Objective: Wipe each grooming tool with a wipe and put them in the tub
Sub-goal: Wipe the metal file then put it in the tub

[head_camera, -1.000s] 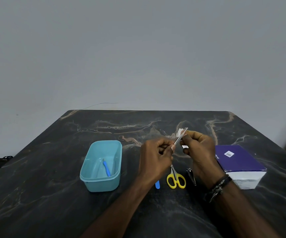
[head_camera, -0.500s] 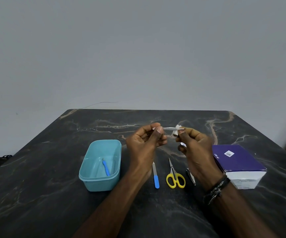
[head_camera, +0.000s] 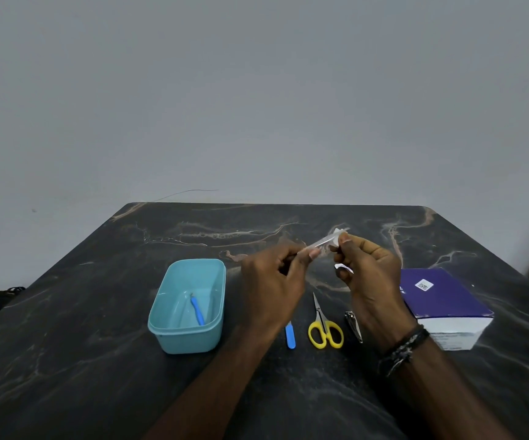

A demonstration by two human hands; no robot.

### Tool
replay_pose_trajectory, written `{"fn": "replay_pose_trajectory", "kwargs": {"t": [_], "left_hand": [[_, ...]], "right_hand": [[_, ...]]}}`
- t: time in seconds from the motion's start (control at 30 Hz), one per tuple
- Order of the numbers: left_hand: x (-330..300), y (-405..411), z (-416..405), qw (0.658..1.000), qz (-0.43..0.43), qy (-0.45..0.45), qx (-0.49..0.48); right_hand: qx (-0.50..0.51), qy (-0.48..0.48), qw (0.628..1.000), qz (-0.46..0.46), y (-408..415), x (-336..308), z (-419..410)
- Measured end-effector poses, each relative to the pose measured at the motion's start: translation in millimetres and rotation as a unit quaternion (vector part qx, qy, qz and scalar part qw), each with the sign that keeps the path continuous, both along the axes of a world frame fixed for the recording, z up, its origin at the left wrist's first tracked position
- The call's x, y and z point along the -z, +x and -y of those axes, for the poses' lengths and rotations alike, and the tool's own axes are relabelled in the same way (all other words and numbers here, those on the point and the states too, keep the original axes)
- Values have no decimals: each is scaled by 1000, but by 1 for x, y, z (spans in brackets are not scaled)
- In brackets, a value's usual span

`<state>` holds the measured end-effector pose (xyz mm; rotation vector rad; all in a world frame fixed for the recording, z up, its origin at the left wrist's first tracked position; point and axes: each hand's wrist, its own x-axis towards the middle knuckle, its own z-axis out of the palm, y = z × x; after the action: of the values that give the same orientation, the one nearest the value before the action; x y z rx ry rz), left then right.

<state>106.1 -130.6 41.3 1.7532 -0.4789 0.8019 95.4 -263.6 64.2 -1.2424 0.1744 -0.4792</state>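
Left hand (head_camera: 275,277) is curled, thumb and fingertips pinching the near end of a thin silvery metal tool (head_camera: 320,244), blurred, so its exact type isn't clear. Right hand (head_camera: 368,274) pinches a small white wipe (head_camera: 339,234) around the tool's far end; another bit of white shows lower in the same hand. Tool is raised above the table, tilted up toward the right. A dark beaded bracelet (head_camera: 404,347) sits on the right wrist.

Below the hands, lying flat on the dark marble-patterned tabletop (head_camera: 66,360), left to right: a blue-handled nail file (head_camera: 290,336), partly hidden by the left hand; small scissors with yellow loop handles (head_camera: 324,327), blades pointing away; a metal nail clipper (head_camera: 353,325), just beside the right wrist. All three are apart from each other.

A light blue rectangular plastic tub (head_camera: 190,339) stands left of the left arm, open-topped. Inside it lies one slim blue-handled tool (head_camera: 197,309).

A purple-topped cardboard box with white sides (head_camera: 444,300) sits right of the right hand, with a small white code label on top.

Tabletop has pale tan veins and rounded far corners. Behind it is a plain grey wall (head_camera: 256,90), with a thin wire (head_camera: 187,193) arcing near the table's far left corner. Dark unclear objects sit at the left edge, below table level.
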Motion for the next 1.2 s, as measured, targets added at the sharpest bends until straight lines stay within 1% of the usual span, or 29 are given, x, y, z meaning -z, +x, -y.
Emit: {"fn": "replay_pose_trajectory", "kwargs": {"t": [0.07, 0.1, 0.17, 0.27, 0.33, 0.47, 0.63, 0.97, 1.2], "left_hand": [[4, 2, 1, 994, 66, 82, -24], [5, 2, 2, 991, 80, 101, -31], [5, 2, 4, 989, 87, 111, -35], [5, 0, 4, 993, 61, 96, -19], [5, -1, 5, 996, 27, 81, 2], [5, -4, 8, 997, -60, -7, 43], [0, -8, 10, 989, -114, -73, 67], [3, -10, 14, 985, -133, -65, 89], [4, -11, 14, 986, -128, -53, 90]], "right_hand": [[-3, 18, 1000, 2, 0, -1, 2], [-2, 25, 1000, 2, 0, -1, 2], [-1, 30, 1000, 2, 0, -2, 2], [-4, 29, 1000, 7, -1, -2, 2], [-7, 24, 1000, 10, -1, -1, 2], [5, 25, 1000, 12, 1, 0, 2], [18, 30, 999, 2, 1, 1, 4], [33, 36, 999, -12, 3, 2, 5], [11, 48, 999, -7, 2, 0, 5]]}}
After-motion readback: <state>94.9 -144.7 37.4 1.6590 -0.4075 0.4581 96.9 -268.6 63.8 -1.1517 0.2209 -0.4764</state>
